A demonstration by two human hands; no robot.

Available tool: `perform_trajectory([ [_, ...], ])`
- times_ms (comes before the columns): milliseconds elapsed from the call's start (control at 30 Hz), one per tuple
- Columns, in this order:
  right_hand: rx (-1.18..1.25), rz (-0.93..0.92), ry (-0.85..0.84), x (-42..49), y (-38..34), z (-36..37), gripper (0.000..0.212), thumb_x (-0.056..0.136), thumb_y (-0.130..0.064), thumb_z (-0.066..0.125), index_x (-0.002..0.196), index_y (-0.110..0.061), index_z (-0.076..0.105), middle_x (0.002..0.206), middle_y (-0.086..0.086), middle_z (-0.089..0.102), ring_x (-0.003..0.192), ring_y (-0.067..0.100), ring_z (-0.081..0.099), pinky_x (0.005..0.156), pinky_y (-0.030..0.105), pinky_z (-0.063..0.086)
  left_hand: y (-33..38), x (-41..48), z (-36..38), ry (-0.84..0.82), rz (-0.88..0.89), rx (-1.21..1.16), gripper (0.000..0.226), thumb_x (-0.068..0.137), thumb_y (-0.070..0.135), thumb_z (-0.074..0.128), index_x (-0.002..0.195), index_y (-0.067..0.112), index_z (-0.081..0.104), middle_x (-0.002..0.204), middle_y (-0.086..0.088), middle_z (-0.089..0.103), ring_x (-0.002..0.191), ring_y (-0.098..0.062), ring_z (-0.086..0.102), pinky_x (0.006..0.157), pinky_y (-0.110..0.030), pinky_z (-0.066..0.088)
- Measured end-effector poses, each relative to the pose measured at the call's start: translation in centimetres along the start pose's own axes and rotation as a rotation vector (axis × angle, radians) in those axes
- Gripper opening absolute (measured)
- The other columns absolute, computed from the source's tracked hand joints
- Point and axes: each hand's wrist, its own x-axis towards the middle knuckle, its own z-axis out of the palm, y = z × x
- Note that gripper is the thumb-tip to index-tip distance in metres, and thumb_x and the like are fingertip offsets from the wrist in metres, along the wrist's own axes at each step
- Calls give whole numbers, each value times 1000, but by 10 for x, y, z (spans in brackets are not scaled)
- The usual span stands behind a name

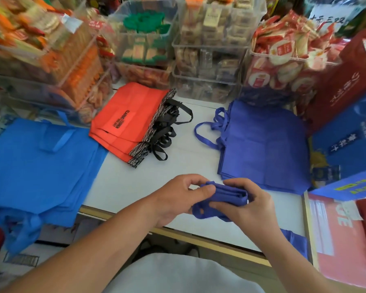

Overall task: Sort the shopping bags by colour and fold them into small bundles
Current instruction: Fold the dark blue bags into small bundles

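Sorting looks done: light-blue bags (36,166) lie left of the orange bag stack (127,117), purple bags (264,144) right of it. Nearer than that stack, left hand (178,199) and right hand (251,206) pinch one nearly folded purple bundle (228,195); the flat piles await folding.

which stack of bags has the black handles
The orange stack at the back centre. The light blue stack on the left and the purple-blue stack on the right have handles in their own colour.

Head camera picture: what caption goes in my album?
Left hand and right hand grip a folded purple bundle by the purple stack.
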Motion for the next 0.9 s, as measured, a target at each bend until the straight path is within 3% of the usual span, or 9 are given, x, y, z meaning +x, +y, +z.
perform_trajectory([
  [100, -16, -81, -121, -2, -5, -4, 38, 69, -17, 95, 92, -30, 68, 105, -12, 69, 95, 17, 70, 75, 27, 57, -1, -5, 1, -18, 11, -70, 22, 99, 22, 68, 119, 13, 67, 102, -25, 73, 88, -28, 64, 99, -54, 54],
  [200, -23, -113, -232, 3, -10, -9, 32, 76, -11, 90, 92, -22, 64, 128, -22, 64, 116, 4, 65, 86, 19, 53, 0, -5, 3, -32, 37, -95, 22, 98, 18, 68, 119, 10, 68, 109, -32, 70, 90, -32, 63, 100, -55, 54],
  [300, -31, -73, -256, 7, -13, -13, 29, 80, -11, 86, 94, -21, 62, 99, -15, 74, 84, 9, 71, 66, 20, 53, 0, 1, 6, 63, 98, -4, 20, 93, 23, 76, 112, 19, 76, 107, -20, 74, 89, -31, 70, 97, -55, 56],
  [367, -16, -20, -206, 7, -12, -12, 27, 82, -12, 84, 91, -22, 60, 85, -6, 71, 69, 19, 66, 58, 36, 56, -1, 5, 8, 198, 99, 29, 32, 80, 38, 86, 108, 25, 77, 102, -6, 76, 94, -22, 73, 95, -51, 58],
  [433, 34, 20, -155, 7, -12, -14, 29, 84, -12, 83, 91, -26, 59, 80, -1, 67, 67, 29, 63, 57, 50, 57, -2, 7, 7, 222, 25, 20, 46, 73, 55, 85, 104, 22, 77, 100, -3, 77, 97, -15, 73, 97, -48, 57],
  [567, 6, -17, -168, 8, -19, -18, 38, 83, -14, 84, 108, -33, 62, 98, -13, 70, 81, 15, 70, 60, 35, 61, 1, 3, 8, 62, -116, -90, 45, 93, 46, 70, 111, 4, 72, 103, -9, 78, 100, -20, 74, 102, -41, 56],
  [633, -5, -4, -207, 9, -22, -18, 36, 82, -18, 85, 104, -39, 64, 98, -12, 72, 81, 15, 71, 59, 27, 57, 2, 3, 8, 58, -131, -142, 50, 95, 39, 70, 116, -6, 66, 107, -16, 77, 105, -27, 73, 101, -43, 56],
  [700, 23, 56, -252, 11, -24, -18, 33, 82, -20, 86, 100, -41, 67, 95, -9, 74, 77, 18, 71, 56, 30, 57, 4, 3, 6, 32, -151, -177, 48, 97, 31, 69, 116, -12, 62, 111, -23, 74, 107, -32, 72, 98, -41, 58],
  [900, 14, 49, -357, 9, -28, -22, 26, 85, -14, 83, 104, -28, 71, 97, -11, 75, 89, 11, 72, 69, 23, 56, 7, 0, 6, -43, -172, -221, 21, 99, 18, 66, 108, -1, 65, 106, -20, 74, 97, -23, 73, 88, -35, 60],
])
